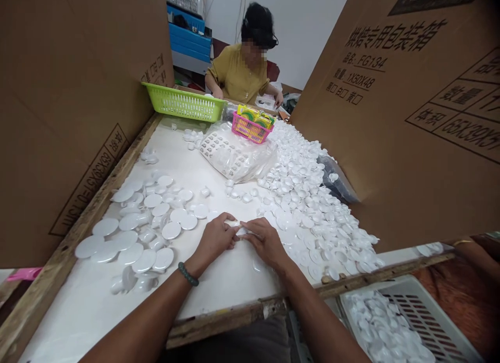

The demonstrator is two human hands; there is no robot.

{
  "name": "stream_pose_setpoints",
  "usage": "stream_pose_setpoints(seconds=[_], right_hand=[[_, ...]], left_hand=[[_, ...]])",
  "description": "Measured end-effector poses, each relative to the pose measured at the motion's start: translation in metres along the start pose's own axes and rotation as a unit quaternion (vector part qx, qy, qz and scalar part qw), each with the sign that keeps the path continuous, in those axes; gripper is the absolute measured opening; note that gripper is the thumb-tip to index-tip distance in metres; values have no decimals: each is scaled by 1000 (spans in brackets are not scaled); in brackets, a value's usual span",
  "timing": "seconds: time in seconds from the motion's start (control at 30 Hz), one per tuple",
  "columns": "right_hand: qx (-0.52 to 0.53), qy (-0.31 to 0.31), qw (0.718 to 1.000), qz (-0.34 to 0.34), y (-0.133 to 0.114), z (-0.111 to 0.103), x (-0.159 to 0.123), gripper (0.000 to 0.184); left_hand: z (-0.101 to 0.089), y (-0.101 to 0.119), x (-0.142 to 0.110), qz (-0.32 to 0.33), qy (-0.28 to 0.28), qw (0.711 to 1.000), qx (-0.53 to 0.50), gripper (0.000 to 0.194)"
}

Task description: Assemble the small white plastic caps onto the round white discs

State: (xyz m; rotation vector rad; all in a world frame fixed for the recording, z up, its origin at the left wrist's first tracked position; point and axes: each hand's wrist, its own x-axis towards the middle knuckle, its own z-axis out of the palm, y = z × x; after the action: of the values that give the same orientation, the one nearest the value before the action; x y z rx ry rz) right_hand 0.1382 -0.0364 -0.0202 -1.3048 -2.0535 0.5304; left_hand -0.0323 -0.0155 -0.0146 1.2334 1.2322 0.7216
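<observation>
My left hand [217,237] and my right hand [266,241] meet over the front middle of the white tabletop [222,290]. Between their fingertips they pinch a small white plastic piece [242,230], mostly covered by the fingers, so its exact shape is hidden. Left of my hands lies a loose group of white round plastic discs [144,260], some with a cup-like part beneath. To the right spreads a large heap of small white plastic parts [302,188], with thin, clearer discs [291,233] at its near side.
Tall cardboard boxes [410,160] flank the table. Farther back are a clear plastic bag [234,154], a pink basket [252,131] with yellow packets and a green basket [183,103]. A person in yellow [244,74] sits opposite. A grey crate [429,321] of white parts stands lower right.
</observation>
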Motion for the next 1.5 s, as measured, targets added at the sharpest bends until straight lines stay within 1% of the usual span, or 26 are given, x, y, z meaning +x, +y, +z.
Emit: stream_pose_setpoints(seconds=[0.1, 0.2, 0.33, 0.43, 0.57, 0.67, 0.73, 0.77, 0.83, 0.9, 1.0, 1.07, 1.17, 1.27, 1.37, 1.43, 1.5], right_hand=[[-11, 10, 1000, 3, 1, 3, 3, 30], [-18, 3, 1000, 12, -1, 3, 9, 30], [-28, -30, 999, 21, -3, -1, 18, 26], [-43, -54, 997, 30, -3, -5, 21, 30], [-88, -85, 992, 16, -8, -5, 19, 31], [-162, -60, 984, 54, -17, -1, 17, 31], [-203, -40, 975, 85, -22, 2, 16, 35], [-208, -37, 973, 90, -23, 2, 15, 35], [-174, -50, 981, 73, -21, 1, 13, 30], [-112, -74, 989, 57, -16, -2, 12, 30], [-42, -97, 991, 87, -10, -5, 13, 30], [-25, -107, 988, 109, -9, -6, 16, 27], [-33, -113, 986, 115, -12, -7, 21, 24], [-29, -105, 986, 127, -14, -6, 21, 23], [5, -86, 987, 139, -11, -4, 13, 27], [16, -49, 988, 143, -9, 0, 7, 27], [-9, -4, 990, 139, -9, 3, 2, 21]], left_hand=[[-1, 1, 2, -15, 2, 1000, -23, 25], [-1, 1, 3, -27, 6, 999, -20, 21], [-1, 2, 5, -39, 8, 999, -3, 17], [-1, 1, 6, -36, 0, 999, -7, 17], [-1, 1, 2, -9, -1, 1000, 1, 18], [-1, 1, -2, 32, 17, 999, 29, 22], [-1, 0, -3, 38, 32, 998, 29, 25], [-1, -1, -3, 36, 36, 998, 22, 25], [-2, -4, -1, 31, 30, 999, 1, 25], [-4, -5, 1, 31, 14, 999, -13, 25], [-5, -5, 3, 26, -1, 1000, -10, 26], [-5, -3, 3, 19, -2, 1000, 8, 24], [-4, 1, 3, 6, -5, 999, 38, 21], [-3, 0, 5, 6, -3, 999, 44, 20], [-2, -3, 5, 9, 7, 999, 42, 20], [-2, -4, 3, 20, 20, 998, 57, 19], [-1, -3, 0, 38, 33, 996, 79, 19]])
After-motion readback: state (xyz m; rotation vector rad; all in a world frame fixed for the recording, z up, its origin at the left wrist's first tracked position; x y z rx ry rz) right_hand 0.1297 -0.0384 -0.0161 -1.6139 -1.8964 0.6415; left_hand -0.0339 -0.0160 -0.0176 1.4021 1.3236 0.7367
